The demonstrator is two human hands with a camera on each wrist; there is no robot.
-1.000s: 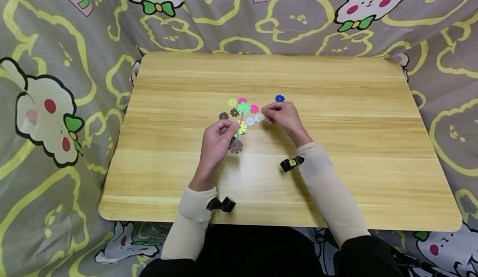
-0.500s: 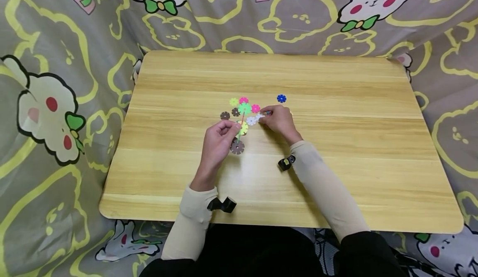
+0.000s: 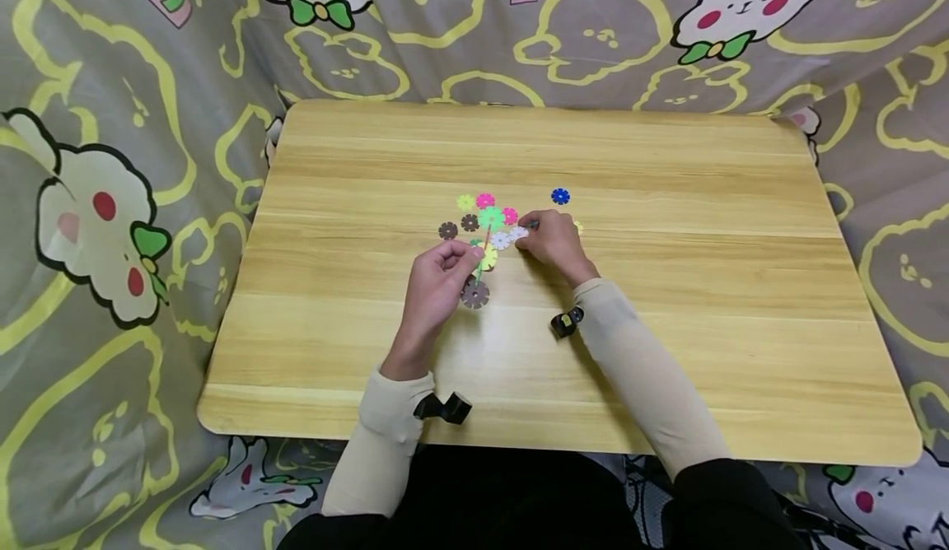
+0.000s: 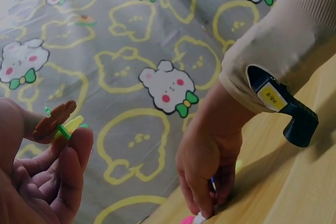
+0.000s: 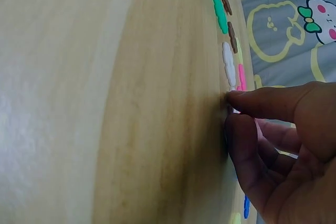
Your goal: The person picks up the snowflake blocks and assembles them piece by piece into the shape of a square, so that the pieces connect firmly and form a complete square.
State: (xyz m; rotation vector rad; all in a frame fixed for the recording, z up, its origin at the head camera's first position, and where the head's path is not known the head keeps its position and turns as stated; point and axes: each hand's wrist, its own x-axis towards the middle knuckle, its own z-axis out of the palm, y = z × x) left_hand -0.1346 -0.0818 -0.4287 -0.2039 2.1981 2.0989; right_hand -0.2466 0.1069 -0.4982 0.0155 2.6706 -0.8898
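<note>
In the head view my left hand (image 3: 442, 277) pinches a built-up piece of slotted snowflake discs. A yellow disc (image 3: 488, 257) and a large brown disc (image 3: 475, 294) show on it. A bright green disc (image 3: 491, 218) appears joined at its far end by a thin reddish, edge-on disc. My right hand (image 3: 554, 241) is low over the table, thumb and index finger pinching a white disc (image 3: 519, 234). Another white disc (image 3: 500, 240) lies just left of it. In the right wrist view the fingertips largely hide the pinched disc. Something bluish shows behind the right fingers, its kind unclear.
Loose discs lie on the wooden table (image 3: 667, 286): a blue disc (image 3: 560, 196), a pink disc (image 3: 485, 201), a yellow-green disc (image 3: 465, 202), a brown disc (image 3: 448, 230) and several others. A patterned cloth (image 3: 474, 31) rises behind the table and along both sides.
My right hand has moved slightly left and closer to the wrist's side, its fingertips coming onto a white disc. My left hand keeps its grip on the joined discs, nearly still.
</note>
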